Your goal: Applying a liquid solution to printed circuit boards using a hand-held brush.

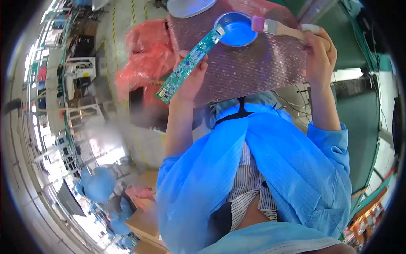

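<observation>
A long narrow green circuit board [190, 64] is gripped in my left hand [193, 81], tilted so that its far end comes near the bowl's left rim. My right hand [320, 55] is closed round the wooden handle of a flat brush [272, 28]. The brush's pinkish bristles point left, at or just over the right rim of a round metal bowl [229, 44]. Blue-looking liquid [239, 33] lies in the bowl. Something white covers a fingertip of my right hand.
Bubble wrap [258, 70] covers the table under the bowl. Pink plastic bags [150, 55] lie to the left. A pale round lid or plate [190, 6] sits at the far edge. A green surface [359, 127] stands at right; another person [99, 184] is at lower left.
</observation>
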Available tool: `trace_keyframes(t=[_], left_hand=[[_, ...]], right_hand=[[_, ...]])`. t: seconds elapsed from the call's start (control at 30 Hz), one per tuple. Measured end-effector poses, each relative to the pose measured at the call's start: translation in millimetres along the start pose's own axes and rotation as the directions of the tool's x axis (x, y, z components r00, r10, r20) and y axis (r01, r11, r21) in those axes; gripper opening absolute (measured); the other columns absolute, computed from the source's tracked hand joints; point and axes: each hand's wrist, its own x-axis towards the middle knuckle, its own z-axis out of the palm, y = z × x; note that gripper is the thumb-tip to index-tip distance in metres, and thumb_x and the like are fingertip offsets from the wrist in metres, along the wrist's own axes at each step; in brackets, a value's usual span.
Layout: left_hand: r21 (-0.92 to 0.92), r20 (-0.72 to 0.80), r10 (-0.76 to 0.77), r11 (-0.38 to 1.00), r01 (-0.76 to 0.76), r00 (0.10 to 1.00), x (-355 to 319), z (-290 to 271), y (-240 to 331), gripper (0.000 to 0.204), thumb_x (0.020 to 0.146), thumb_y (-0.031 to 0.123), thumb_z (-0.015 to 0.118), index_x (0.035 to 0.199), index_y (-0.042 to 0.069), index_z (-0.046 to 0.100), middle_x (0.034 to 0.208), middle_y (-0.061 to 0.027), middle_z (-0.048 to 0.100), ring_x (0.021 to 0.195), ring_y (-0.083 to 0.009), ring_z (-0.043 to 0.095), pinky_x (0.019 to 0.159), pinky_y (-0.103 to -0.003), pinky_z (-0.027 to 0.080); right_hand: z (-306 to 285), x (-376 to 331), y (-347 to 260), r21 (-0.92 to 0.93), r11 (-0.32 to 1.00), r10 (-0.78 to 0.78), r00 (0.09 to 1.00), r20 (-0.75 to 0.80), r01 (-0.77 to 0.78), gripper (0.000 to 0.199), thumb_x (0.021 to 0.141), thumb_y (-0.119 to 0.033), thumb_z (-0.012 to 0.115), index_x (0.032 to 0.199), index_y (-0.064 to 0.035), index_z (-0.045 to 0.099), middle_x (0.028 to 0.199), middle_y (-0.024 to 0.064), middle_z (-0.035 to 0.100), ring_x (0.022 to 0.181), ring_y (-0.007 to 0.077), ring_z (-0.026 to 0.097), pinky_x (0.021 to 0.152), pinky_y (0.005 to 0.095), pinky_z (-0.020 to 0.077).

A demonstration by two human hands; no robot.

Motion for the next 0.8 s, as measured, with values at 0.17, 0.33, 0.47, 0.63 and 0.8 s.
trace_keyframes(t=[0.17, 0.33, 0.47, 0.63, 0.8], left_hand=[[0.028, 0.181, -0.233, 0.972, 0.231, 0.956, 24.1, 20.3, -65.6, 0.022, 0.083, 0.014, 0.05, 0.103, 0.005, 0.047, 0.104, -0.0122, 0.052, 0.092, -0.0251, 0.054, 0.081, -0.032, 0.046], [0.043, 0.295, -0.383, 0.92, 0.389, 0.875, 67.2, 70.9, -161.7, 0.026, 0.084, 0.013, 0.047, 0.108, 0.005, 0.046, 0.103, -0.0109, 0.052, 0.095, -0.0235, 0.052, 0.083, -0.03, 0.043], [0.062, 0.379, -0.428, 0.896, 0.439, 0.821, 107.2, 97.2, -233.5, 0.029, 0.084, 0.011, 0.046, 0.113, 0.005, 0.044, 0.103, -0.0088, 0.052, 0.092, -0.022, 0.051, 0.084, -0.029, 0.041], [0.117, 0.38, -0.398, 0.916, 0.383, 0.835, 161.2, 111.6, -292.7, 0.034, 0.08, -0.003, 0.051, 0.112, 0.004, 0.043, 0.099, -0.0087, 0.052, 0.088, -0.018, 0.052, 0.077, -0.026, 0.044], [0.161, 0.277, -0.361, 0.931, 0.327, 0.89, 198.4, 110.5, -331.4, 0.03, 0.081, -0.001, 0.05, 0.11, 0.003, 0.041, 0.097, -0.0107, 0.053, 0.085, -0.0203, 0.055, 0.075, -0.027, 0.047]], right_hand=[[-79.5, -30.4, 0.5, 0.207, 0.973, -0.034, 0.952, -0.304, 0.101, 0.017, 0.08, -0.005, 0.048, 0.092, 0.0047, 0.055, 0.089, 0.0092, 0.057, 0.068, 0.0114, 0.048, 0.06, 0.0232, 0.0375], [-162.8, -72.8, 2.1, 0.323, 0.937, 0.06, 0.849, -0.525, 0.133, 0.019, 0.079, -0.009, 0.049, 0.092, 0.0033, 0.055, 0.079, 0.0046, 0.054, 0.063, 0.0104, 0.045, 0.06, 0.0238, 0.0374], [-200.7, -102.2, -6.1, 0.323, 0.936, 0.112, 0.757, -0.644, 0.137, 0.019, 0.079, -0.011, 0.05, 0.092, 0.0025, 0.055, 0.073, 0.0018, 0.052, 0.06, 0.0102, 0.044, 0.06, 0.0228, 0.0374], [-223.7, -118.8, -9.7, 0.278, 0.946, 0.081, 0.71, -0.699, 0.167, 0.019, 0.08, -0.012, 0.049, 0.092, 0.0022, 0.053, 0.072, 0.0028, 0.051, 0.059, 0.0098, 0.045, 0.056, 0.0231, 0.0405], [-240.1, -134.3, -4.2, 0.272, 0.95, 0.094, 0.692, -0.715, 0.153, 0.018, 0.079, -0.011, 0.048, 0.09, 0.0014, 0.053, 0.074, 0.0025, 0.051, 0.059, 0.0095, 0.045, 0.056, 0.0229, 0.0396]])
